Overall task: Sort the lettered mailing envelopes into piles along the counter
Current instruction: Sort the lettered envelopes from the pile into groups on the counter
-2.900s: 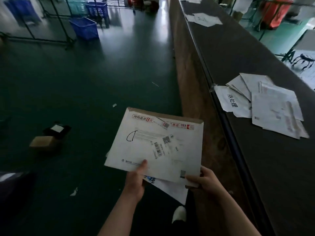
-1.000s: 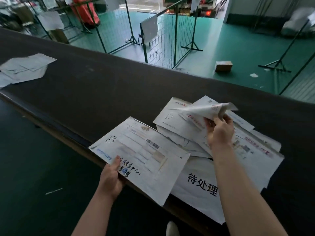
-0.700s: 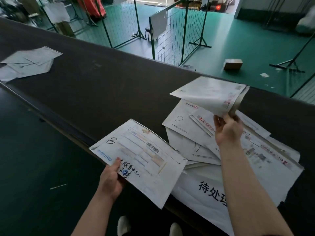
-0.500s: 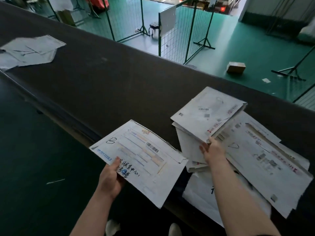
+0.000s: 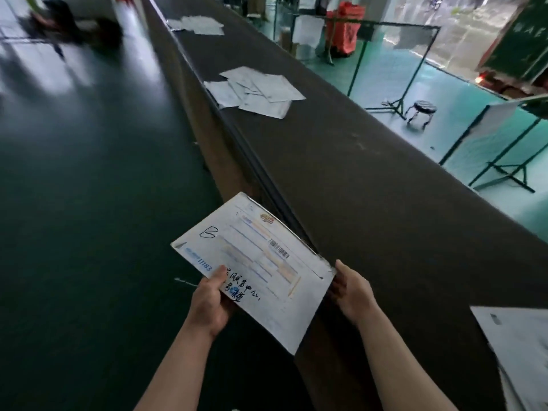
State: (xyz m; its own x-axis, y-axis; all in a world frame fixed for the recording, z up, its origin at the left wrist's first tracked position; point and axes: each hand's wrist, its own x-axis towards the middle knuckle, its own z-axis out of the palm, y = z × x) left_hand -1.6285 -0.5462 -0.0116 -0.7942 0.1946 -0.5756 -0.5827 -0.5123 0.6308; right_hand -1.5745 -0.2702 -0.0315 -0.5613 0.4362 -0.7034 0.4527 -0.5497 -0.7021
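Your left hand [image 5: 211, 304] and right hand [image 5: 353, 295] both grip the B envelope [image 5: 255, 268]; the nearest pile [image 5: 255, 90] lies well ahead, up the counter [image 5: 370, 179].

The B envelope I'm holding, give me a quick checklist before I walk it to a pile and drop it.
1. Letter readable: the envelope shows a handwritten B, face up. Ok.
2. Grip: left hand pinches the near edge with the thumb on top; right hand steadies the right corner. Ok.
3. Single item: nothing shows underneath, but the underside is hidden. Cannot tell.
4. Target in sight: a middle pile and a far pile lie on the counter. Ok.
5. Which pile takes B: their letters are too small to read. Cannot tell.
6. Counter between here and the middle pile: bare. Ok.
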